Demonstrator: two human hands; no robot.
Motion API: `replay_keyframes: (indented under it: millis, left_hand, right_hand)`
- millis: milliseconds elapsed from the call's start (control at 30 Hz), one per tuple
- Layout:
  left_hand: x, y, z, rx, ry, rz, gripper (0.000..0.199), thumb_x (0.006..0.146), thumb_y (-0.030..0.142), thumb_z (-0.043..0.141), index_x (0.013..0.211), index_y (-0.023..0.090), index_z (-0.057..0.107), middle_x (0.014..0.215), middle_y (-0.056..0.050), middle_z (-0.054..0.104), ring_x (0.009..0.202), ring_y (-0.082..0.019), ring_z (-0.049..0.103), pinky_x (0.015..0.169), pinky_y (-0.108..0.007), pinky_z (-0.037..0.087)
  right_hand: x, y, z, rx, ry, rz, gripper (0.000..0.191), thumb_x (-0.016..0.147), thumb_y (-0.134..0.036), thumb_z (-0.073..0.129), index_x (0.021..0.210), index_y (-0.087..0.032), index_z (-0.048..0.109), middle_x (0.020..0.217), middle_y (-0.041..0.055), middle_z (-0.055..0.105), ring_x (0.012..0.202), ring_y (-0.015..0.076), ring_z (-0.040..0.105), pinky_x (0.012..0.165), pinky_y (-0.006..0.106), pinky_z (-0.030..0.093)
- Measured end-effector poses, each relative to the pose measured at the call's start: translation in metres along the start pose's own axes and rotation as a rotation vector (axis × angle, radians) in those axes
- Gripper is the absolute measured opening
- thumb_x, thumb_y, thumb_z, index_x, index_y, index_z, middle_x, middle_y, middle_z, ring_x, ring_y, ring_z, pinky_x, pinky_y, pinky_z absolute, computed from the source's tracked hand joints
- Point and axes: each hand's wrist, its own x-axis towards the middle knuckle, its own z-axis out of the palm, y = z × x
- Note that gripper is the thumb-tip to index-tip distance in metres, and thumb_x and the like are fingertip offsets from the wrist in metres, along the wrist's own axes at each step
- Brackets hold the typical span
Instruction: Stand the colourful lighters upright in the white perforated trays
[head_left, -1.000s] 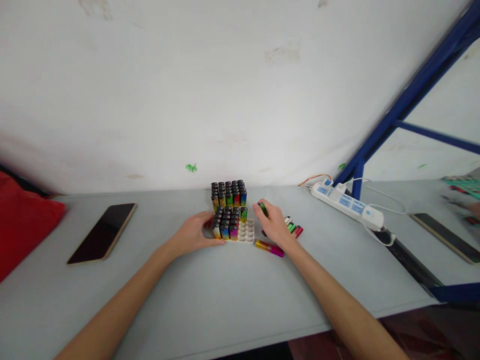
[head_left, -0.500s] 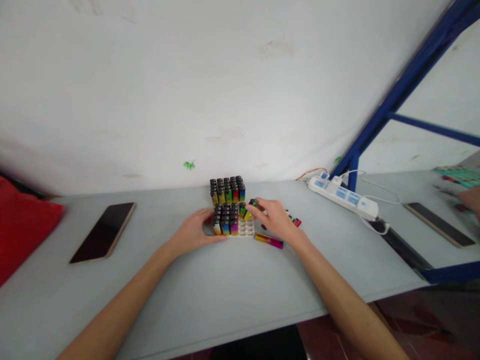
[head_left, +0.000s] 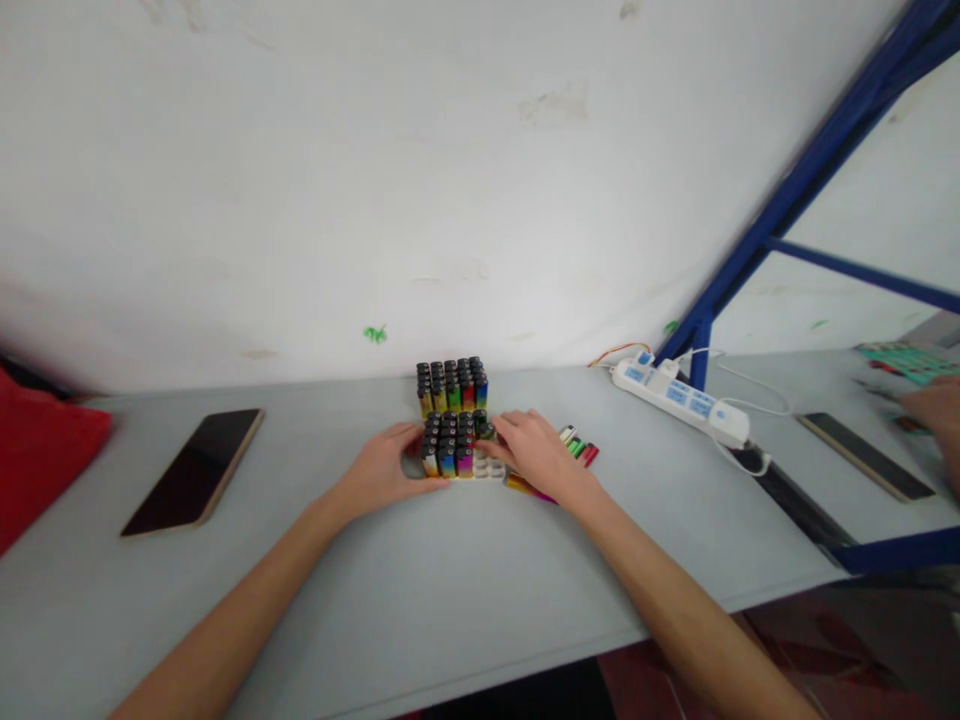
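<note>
A white tray (head_left: 489, 469) stands on the grey table, with several black-topped lighters (head_left: 448, 445) upright in its left part and open holes at its front right. My left hand (head_left: 390, 462) grips the tray's left side, thumb along the front edge. Over the right part, my right hand (head_left: 529, 447) has its fingers closed on a dark-topped lighter (head_left: 487, 431) among the holes. Behind stands a second full block of lighters (head_left: 453, 385). A yellow and purple lighter (head_left: 525, 487) lies partly under my right hand; loose white, green and red lighters (head_left: 576, 447) lie to its right.
A phone (head_left: 193, 472) and a red cloth-like object (head_left: 45, 450) lie at the left. To the right are a white power strip (head_left: 679, 398) with cables, a blue metal frame (head_left: 776, 200) and another phone (head_left: 862, 455). Another person's hand (head_left: 937, 415) shows at the right edge.
My right hand has moved slightly left and down, bringing the lighter from above the tray into its right part. The loose lighters on the right show more. The view has shifted slightly.
</note>
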Motion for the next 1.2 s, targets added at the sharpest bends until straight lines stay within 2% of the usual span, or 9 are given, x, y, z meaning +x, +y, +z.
replay_keyframes:
  millis: [133, 233, 367, 500, 567, 667, 900, 1067, 1200]
  left_hand:
    - [0.0, -0.001, 0.0, 0.004, -0.001, -0.003, 0.06, 0.077, 0.071, 0.089, 0.11, 0.022, 0.078, 0.114, -0.012, 0.083, 0.106, -0.038, 0.078, 0.097, -0.05, 0.065]
    - [-0.002, -0.003, 0.001, -0.004, 0.013, 0.0, 0.063, 0.077, 0.072, 0.09, 0.117, 0.024, 0.078, 0.123, -0.012, 0.083, 0.112, -0.04, 0.078, 0.104, -0.053, 0.065]
    - [-0.003, -0.007, 0.004, 0.0, 0.01, -0.029, 0.069, 0.075, 0.07, 0.092, 0.124, 0.023, 0.078, 0.134, -0.016, 0.082, 0.122, -0.045, 0.077, 0.112, -0.058, 0.062]
    - [-0.004, -0.014, 0.006, 0.0, 0.01, -0.016, 0.065, 0.076, 0.069, 0.092, 0.123, 0.026, 0.078, 0.132, -0.014, 0.083, 0.122, -0.044, 0.077, 0.109, -0.056, 0.063]
    - [-0.003, -0.017, 0.007, 0.006, 0.021, 0.002, 0.061, 0.076, 0.068, 0.093, 0.12, 0.028, 0.078, 0.127, -0.012, 0.084, 0.118, -0.042, 0.078, 0.105, -0.053, 0.064]
    - [-0.003, -0.019, 0.008, 0.012, 0.044, 0.013, 0.062, 0.074, 0.068, 0.094, 0.119, 0.028, 0.078, 0.126, -0.01, 0.083, 0.116, -0.042, 0.078, 0.104, -0.052, 0.064]
    - [-0.001, -0.013, 0.006, 0.013, 0.025, -0.005, 0.054, 0.075, 0.068, 0.091, 0.106, 0.026, 0.077, 0.11, -0.009, 0.082, 0.103, -0.039, 0.078, 0.092, -0.05, 0.066]
    - [-0.001, -0.013, 0.006, -0.008, 0.028, 0.011, 0.061, 0.076, 0.067, 0.092, 0.119, 0.027, 0.077, 0.125, -0.01, 0.083, 0.116, -0.043, 0.077, 0.104, -0.053, 0.064]
    - [-0.001, -0.013, 0.007, 0.009, 0.024, -0.013, 0.064, 0.074, 0.069, 0.092, 0.117, 0.025, 0.077, 0.124, -0.012, 0.083, 0.116, -0.044, 0.077, 0.106, -0.055, 0.063]
  right_hand:
    - [-0.001, 0.007, -0.008, 0.071, -0.01, -0.014, 0.043, 0.112, -0.057, 0.07, 0.089, -0.021, 0.075, 0.09, 0.0063, 0.072, 0.081, 0.0212, 0.066, 0.082, 0.033, 0.048]
    - [-0.012, 0.035, -0.029, 0.246, -0.003, -0.004, 0.04, 0.115, -0.056, 0.064, 0.099, -0.022, 0.079, 0.092, 0.0043, 0.075, 0.08, 0.0196, 0.065, 0.081, 0.031, 0.049]
    - [-0.031, 0.086, -0.059, 0.154, 0.141, 0.171, 0.024, 0.11, -0.041, 0.069, 0.105, -0.02, 0.081, 0.095, 0.0072, 0.077, 0.081, 0.0212, 0.066, 0.083, 0.034, 0.05]
    - [-0.047, 0.116, -0.071, 0.145, 0.024, 0.342, 0.021, 0.097, -0.04, 0.085, 0.105, -0.021, 0.083, 0.095, 0.0074, 0.082, 0.08, 0.0222, 0.07, 0.079, 0.033, 0.052]
    - [-0.05, 0.12, -0.07, 0.179, -0.043, 0.377, 0.025, 0.09, -0.043, 0.091, 0.102, -0.021, 0.084, 0.093, 0.0064, 0.082, 0.081, 0.023, 0.073, 0.077, 0.033, 0.053]
    - [-0.05, 0.121, -0.067, 0.222, -0.043, 0.353, 0.029, 0.085, -0.044, 0.096, 0.102, -0.023, 0.086, 0.097, 0.0067, 0.084, 0.083, 0.0236, 0.074, 0.079, 0.033, 0.055]
    - [-0.05, 0.124, -0.066, 0.258, -0.032, 0.409, 0.019, 0.095, -0.04, 0.086, 0.095, -0.021, 0.084, 0.091, 0.0071, 0.085, 0.081, 0.0238, 0.076, 0.076, 0.033, 0.056]
    - [-0.047, 0.115, -0.063, 0.226, -0.106, 0.387, 0.031, 0.097, -0.051, 0.084, 0.103, -0.021, 0.082, 0.09, 0.0058, 0.083, 0.079, 0.0227, 0.074, 0.073, 0.032, 0.053]
    - [-0.041, 0.104, -0.057, 0.16, -0.045, 0.318, 0.032, 0.096, -0.051, 0.087, 0.103, -0.02, 0.082, 0.095, 0.0071, 0.084, 0.083, 0.0231, 0.074, 0.078, 0.032, 0.053]
